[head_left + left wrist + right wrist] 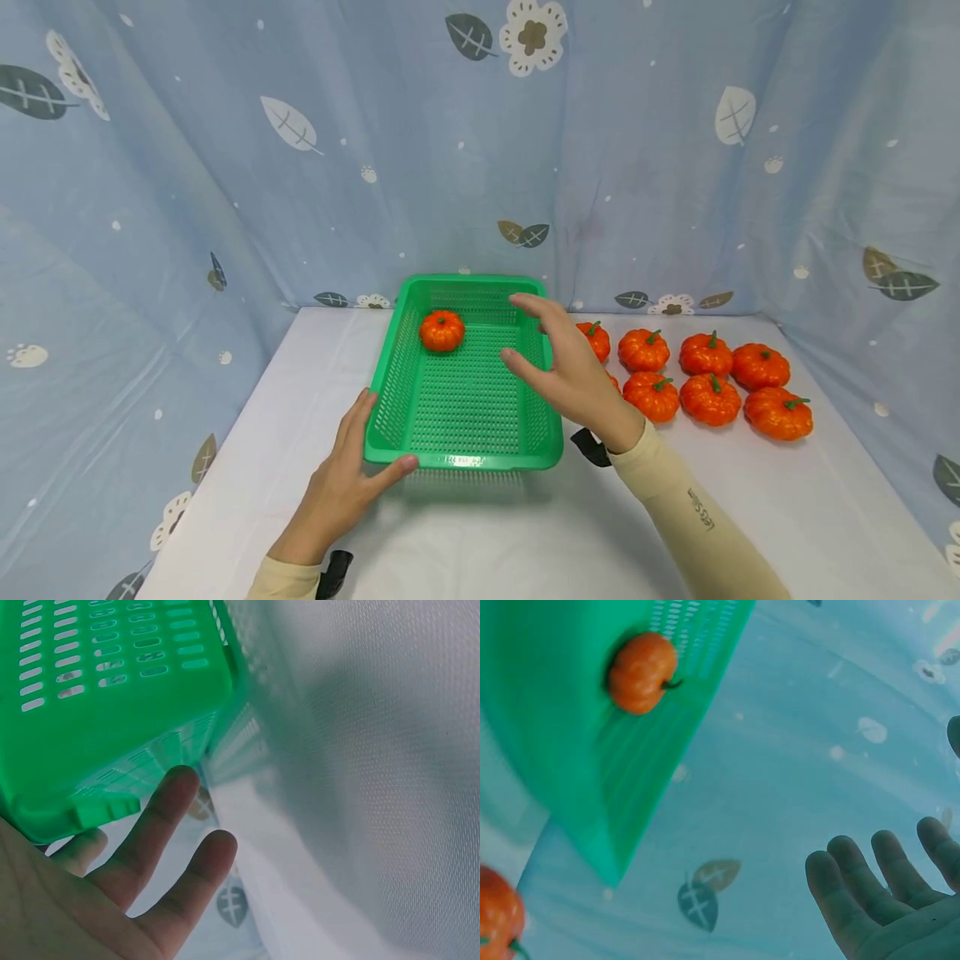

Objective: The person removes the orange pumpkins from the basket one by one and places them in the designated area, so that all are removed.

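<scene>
A green perforated plastic basket point(465, 461) stands on the white table in the middle of the head view. One small orange pumpkin point(442, 331) lies inside, toward its back left corner. My left hand point(341, 479) rests against the basket's front left corner, thumb at the front rim and fingers along the left side. In the left wrist view the fingers point(154, 825) are spread beside the basket wall. My right hand point(573, 367) hovers over the basket's right rim, thumb and fingers apart, holding nothing. The right wrist view shows its fingers point(855, 877) extended.
To the right of the basket, several orange pumpkins point(711, 400) with green stems sit in two rows; those nearest the basket are partly hidden by my right hand. A blue curtain point(420, 150) with leaves and flowers hangs behind and along both sides of the table point(480, 542).
</scene>
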